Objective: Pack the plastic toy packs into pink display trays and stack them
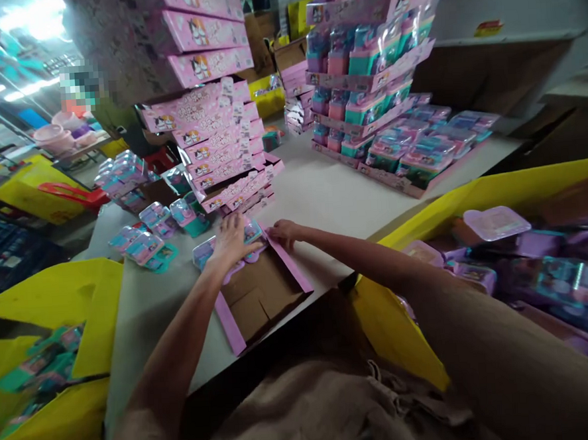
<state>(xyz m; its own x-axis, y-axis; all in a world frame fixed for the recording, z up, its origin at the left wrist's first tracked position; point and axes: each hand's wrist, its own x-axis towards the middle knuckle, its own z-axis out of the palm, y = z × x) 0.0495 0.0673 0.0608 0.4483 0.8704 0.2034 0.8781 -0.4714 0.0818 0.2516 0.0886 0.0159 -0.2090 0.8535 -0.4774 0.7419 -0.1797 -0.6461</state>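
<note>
Stretching across the middle, the pale table [316,179] stands between two yellow bins, the right bin [496,191] and the left bin [53,281], both holding plastic cases. Farther back rise a stack of pink trays [224,141] printed with cats and, to its right, tiers of filled trays [366,103]. At the table's near edge lies an open tray [291,263], pink-walled, its near part showing brown cardboard. The left hand [231,240] is palm down over small cases [252,230] at the tray's far end, fingers spread. The right hand [285,232] is at the far right corner, fingers curled by the wall; whether they pinch it, I cannot tell. Loose clear-topped cases [143,248] sit left of the tray.
</note>
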